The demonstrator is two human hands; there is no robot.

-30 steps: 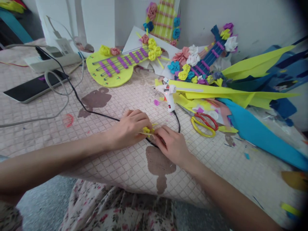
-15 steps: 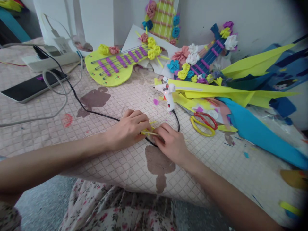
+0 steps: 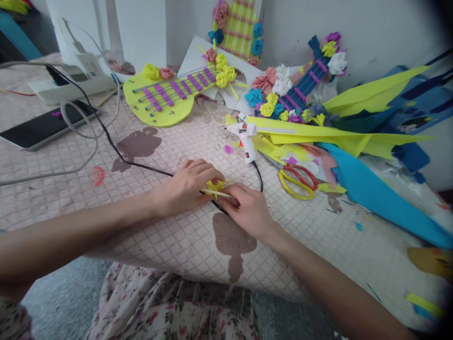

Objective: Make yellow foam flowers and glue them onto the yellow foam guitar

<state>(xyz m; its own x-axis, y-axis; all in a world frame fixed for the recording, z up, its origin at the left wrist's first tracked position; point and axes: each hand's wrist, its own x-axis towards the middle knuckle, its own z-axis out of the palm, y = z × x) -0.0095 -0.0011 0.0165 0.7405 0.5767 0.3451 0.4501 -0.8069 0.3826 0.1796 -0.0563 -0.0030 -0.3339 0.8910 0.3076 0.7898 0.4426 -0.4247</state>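
Observation:
Between my two hands, just above the quilted cloth, is a small piece of crinkled yellow paper [image 3: 214,187] with a thin wooden stick [image 3: 220,193] lying across it. My left hand [image 3: 193,184] is closed with its fingertips on the yellow paper. My right hand [image 3: 246,205] pinches the stick near its right end. A black cord [image 3: 150,168] runs beneath both hands to the white glue gun [image 3: 246,137], which rests just beyond them with a small red light on. To the right of my right hand lie scissors [image 3: 297,182] with red and yellow handles.
A yellow paper guitar [image 3: 159,115] and a blue one [image 3: 300,94] with paper flowers lie at the back. Yellow paper strips [image 3: 318,134] and a blue sheet [image 3: 382,193] spread over the right side. At left are a phone [image 3: 46,130] and a power strip [image 3: 71,87].
My left fingers have lifted and opened a little, so more of the yellow paper shows. The stick has shifted slightly left and tilts down to the right. My right hand has moved slightly left.

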